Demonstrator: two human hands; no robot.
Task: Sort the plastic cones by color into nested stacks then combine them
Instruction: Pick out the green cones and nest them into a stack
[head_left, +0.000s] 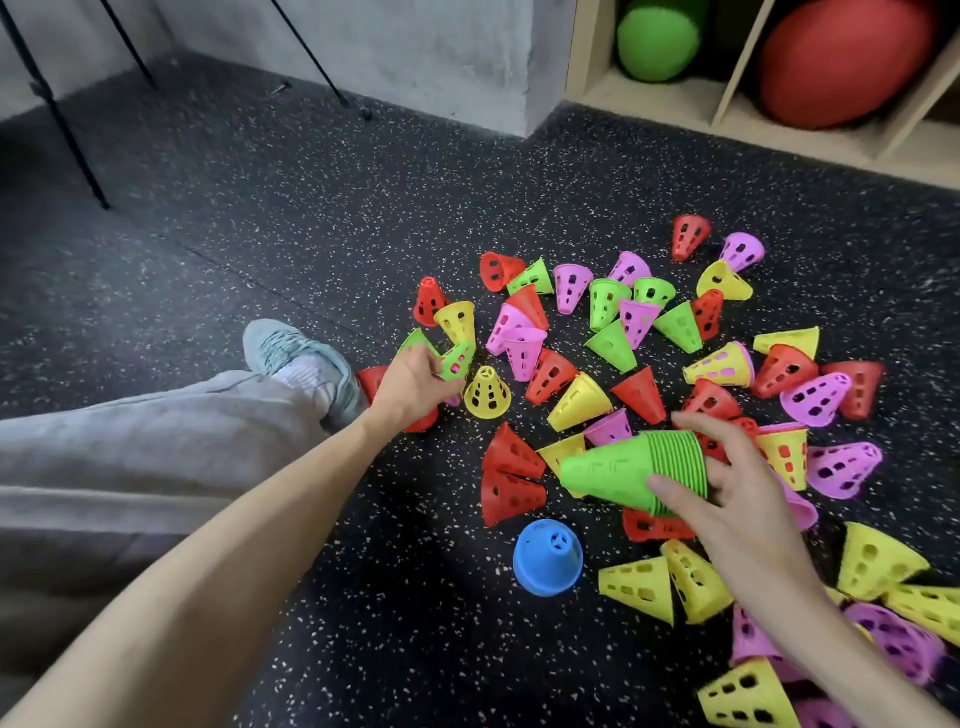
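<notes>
- Closest to me, bottom right, I see loose yellow cones (639, 587) and pink cones (893, 642) lying on their sides on the speckled black floor (208, 260).
- Just left of them, a blue stack (548, 558) stands upright on its wide end, apart from the rest.
- My right hand (743, 499) comes in from the lower right and grips the green stack (631, 473), thumb on the near side, fingers curled over the top of the rims. The stack is held sideways, narrow tip pointing left, over the pile.
- Under and around that stack lie red cones (511, 475), more yellow and pink, all tipped over and touching one another.
- My left arm stretches across from the lower left. The left hand (415, 384) is closed round a single green cone (456, 361) at the left edge of the pile; the fingers wrap it, open mouth facing right.
- Just beside that hand, a yellow cone (487, 391) stands upright on the floor, and a red one shows behind the wrist.
- Left of the hand, a leg in grey trousers (156, 431) ends in a pale grey shoe (296, 353).
- Further out, the main scatter: green cones (613, 345), red, pink and yellow mixed, mostly on their sides, some touching.
- Far right, a wooden shelf (737, 78) holds a green ball (657, 39) and a red ball (847, 60) in separate compartments.
- Far left, thin black legs (67, 130) stand against a grey wall.
</notes>
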